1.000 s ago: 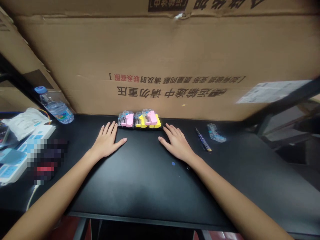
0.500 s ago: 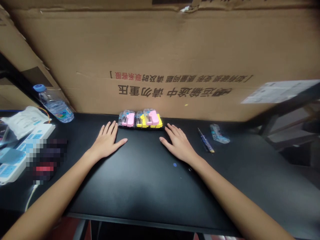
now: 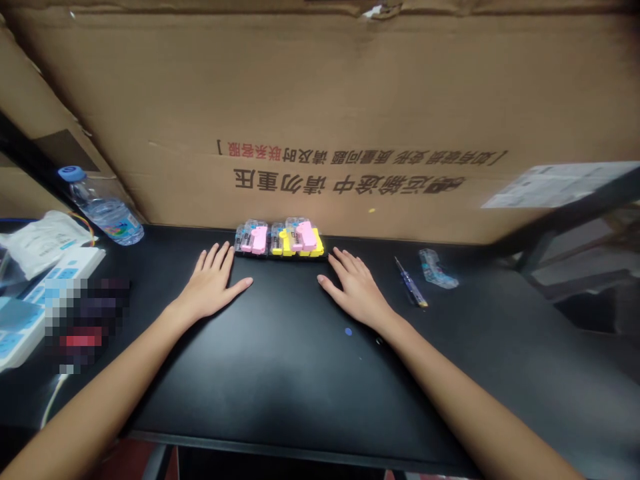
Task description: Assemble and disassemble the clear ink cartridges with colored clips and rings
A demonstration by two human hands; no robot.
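at nine o'clock from the middle of the head view, and close to it, a row of pink and yellow pieces (image 3: 303, 237) with clear parts lies along a dark base (image 3: 300, 258), by the foot of a big cardboard box (image 3: 310, 100) that fills twelve o'clock. one pink piece (image 3: 259, 240) sits at the row's nine o'clock end; another lies over the yellow ones at its three o'clock end.

between eight and nine o'clock the left hand (image 3: 210, 287) is open, palm down on the black table (image 3: 280, 373), fingers spread, fingertips just beside the row. toward half past four the right hand (image 3: 359, 290) is open too, palm down, its fingertips just beside the other end of the row. whether either hand touches the row i cannot tell.

between three and four o'clock lies a blue-handled screwdriver (image 3: 411, 283), its tip toward eleven, with a bent clear plastic piece (image 3: 436, 270) near it. a small blue dot (image 3: 349, 331) is at five. further out, around nine, a water bottle (image 3: 107, 210) leans tilted, near a white bag (image 3: 43, 243) and a white power strip (image 3: 75, 263).
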